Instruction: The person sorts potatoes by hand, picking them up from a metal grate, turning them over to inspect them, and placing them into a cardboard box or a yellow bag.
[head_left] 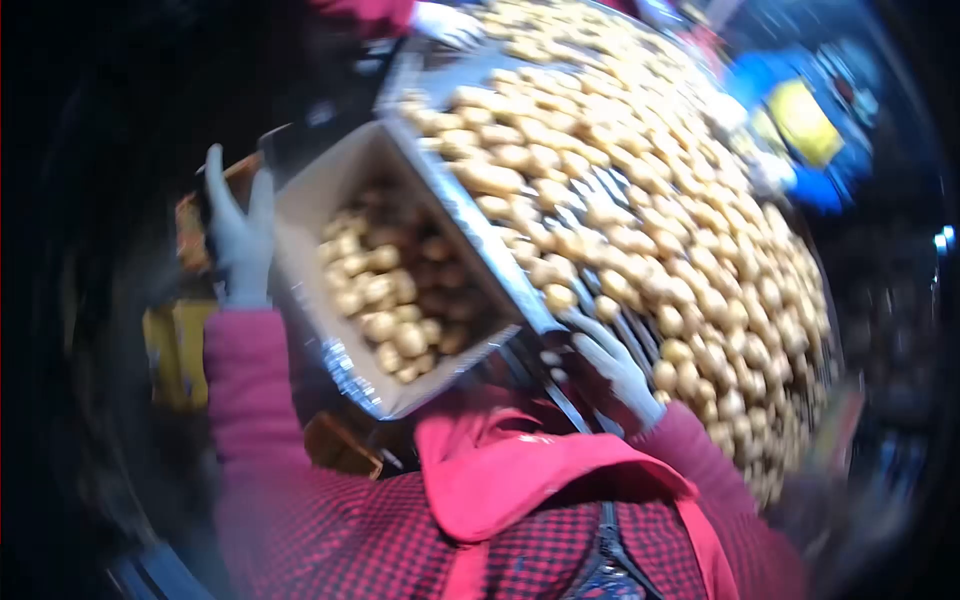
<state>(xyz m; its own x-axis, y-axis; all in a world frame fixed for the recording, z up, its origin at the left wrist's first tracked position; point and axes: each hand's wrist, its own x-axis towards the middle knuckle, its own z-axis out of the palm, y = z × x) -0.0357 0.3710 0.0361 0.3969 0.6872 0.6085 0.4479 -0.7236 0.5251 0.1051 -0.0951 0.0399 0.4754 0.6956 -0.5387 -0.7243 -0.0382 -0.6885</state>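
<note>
My left hand (240, 235), in a white glove with a pink sleeve, is raised with its fingers apart against the left wall of a cardboard box (310, 205). The box holds a heap of potatoes (395, 290). My right hand (612, 362), also gloved, lies with spread fingers on the near edge of a roller table (500, 265), just below a potato (560, 297). It holds nothing that I can see. A dense layer of potatoes (650, 190) covers the rollers from the near right to the far end. The picture is blurred.
Another person's white-gloved hand (450, 22) with a red sleeve reaches onto the table's far end. A figure in blue and yellow (800, 125) stands across the table at the right. A yellow object (178, 350) sits left of the box. The surroundings are dark.
</note>
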